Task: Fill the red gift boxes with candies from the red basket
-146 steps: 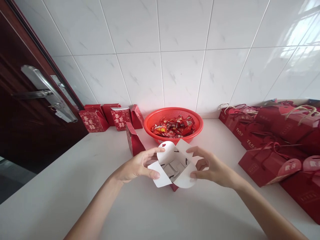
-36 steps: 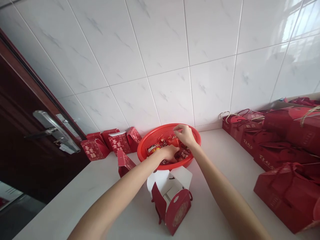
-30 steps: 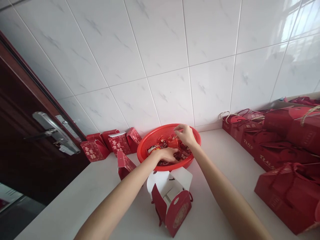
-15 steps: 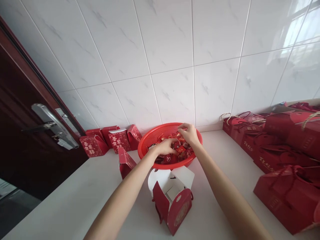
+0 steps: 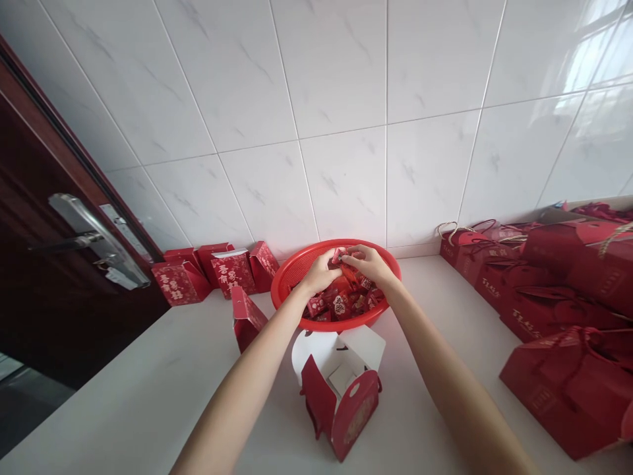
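A red plastic basket (image 5: 291, 310) holds many small red wrapped candies (image 5: 341, 305). Over its far half my left hand (image 5: 321, 270) pinches a small red candy (image 5: 337, 256) between thumb and fingers. My right hand (image 5: 370, 264) is just beside it, its fingertips closed together at the same candy, above the others. In front of the basket stands a red gift box (image 5: 356, 415) with its white-lined flaps spread apart; something pale lies inside.
Several small red boxes (image 5: 232, 274) stand at the back left, one nearer (image 5: 247, 320). Many red gift boxes (image 5: 558, 396) are stacked on the right. A dark door (image 5: 30, 264) with a metal handle is at the left, a tiled wall (image 5: 341, 165) behind.
My left hand has risen and now grips a candy. My right hand has shifted slightly left and down, so the two hands now meet above the basket.
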`<state>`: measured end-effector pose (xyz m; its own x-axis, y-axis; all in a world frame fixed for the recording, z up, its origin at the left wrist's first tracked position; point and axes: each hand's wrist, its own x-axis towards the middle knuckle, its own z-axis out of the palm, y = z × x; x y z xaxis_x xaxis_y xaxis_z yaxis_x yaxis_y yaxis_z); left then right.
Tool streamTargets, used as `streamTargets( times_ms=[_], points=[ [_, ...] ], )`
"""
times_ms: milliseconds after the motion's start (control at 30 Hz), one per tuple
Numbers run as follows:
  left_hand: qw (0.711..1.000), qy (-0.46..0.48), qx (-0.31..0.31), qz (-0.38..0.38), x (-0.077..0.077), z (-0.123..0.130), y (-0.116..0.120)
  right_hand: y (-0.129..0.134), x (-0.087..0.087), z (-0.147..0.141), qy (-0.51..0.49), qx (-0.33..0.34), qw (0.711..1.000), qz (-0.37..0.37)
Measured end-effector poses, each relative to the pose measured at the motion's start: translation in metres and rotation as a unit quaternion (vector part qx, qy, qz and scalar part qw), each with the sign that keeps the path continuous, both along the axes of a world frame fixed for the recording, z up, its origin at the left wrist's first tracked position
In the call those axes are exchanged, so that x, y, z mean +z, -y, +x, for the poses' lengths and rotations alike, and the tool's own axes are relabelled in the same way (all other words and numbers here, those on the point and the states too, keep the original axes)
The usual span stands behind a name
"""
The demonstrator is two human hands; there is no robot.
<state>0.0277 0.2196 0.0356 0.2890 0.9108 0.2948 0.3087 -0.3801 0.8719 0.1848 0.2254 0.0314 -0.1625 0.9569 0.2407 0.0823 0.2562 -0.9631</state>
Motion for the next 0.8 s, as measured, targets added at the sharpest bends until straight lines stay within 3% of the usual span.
streamTargets(
  times_ms=[133,433,633,800],
  points=[
    [0.998,0.034,0.019,-0.054,-0.0008,-0.0001,-0.0018,-0.0051,-0.0043,0.0014,-0.014,0.001,1.000,0.015],
    [0.996,-0.003,0.063,-0.057,0.0010,-0.0039,-0.0027,-0.0100,-0.0089,0.0020,-0.012,-0.068,0.996,0.056],
    [0.994,-0.079,0.049,-0.052,0.0068,-0.0037,0.0030,-0.0101,-0.0063,0.0030,-0.030,-0.109,0.993,0.029],
    [0.978,-0.192,0.017,-0.074,0.0016,-0.0057,0.0026,-0.0087,-0.0036,0.0039,-0.049,-0.145,0.988,0.039]
  ],
)
